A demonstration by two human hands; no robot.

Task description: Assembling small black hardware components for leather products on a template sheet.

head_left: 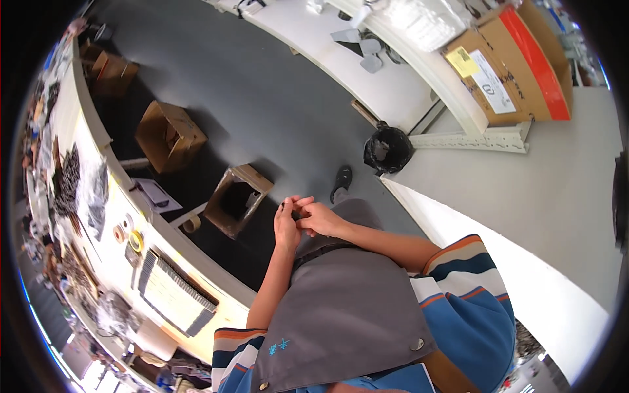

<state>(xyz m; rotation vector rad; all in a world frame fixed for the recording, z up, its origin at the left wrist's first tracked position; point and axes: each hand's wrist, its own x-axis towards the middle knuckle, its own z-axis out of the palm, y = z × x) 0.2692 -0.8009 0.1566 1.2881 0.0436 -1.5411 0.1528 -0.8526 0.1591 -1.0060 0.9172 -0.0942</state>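
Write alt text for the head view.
Seen from above, a person in a grey apron holds a small dark part between the left hand and right hand. Open cardboard boxes and a black bin stand on the dark floor between workbenches.

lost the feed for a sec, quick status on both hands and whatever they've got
Left hand and right hand together above the lap. Small dark object pinched between them, too small to identify. Open cardboard box on the floor beside them, not touching.

An open box (237,198) sits on the floor (262,85) just left of the hands (303,219). A bin (388,149) stands behind them. Tape rolls (131,236) lie on the left table (124,196).
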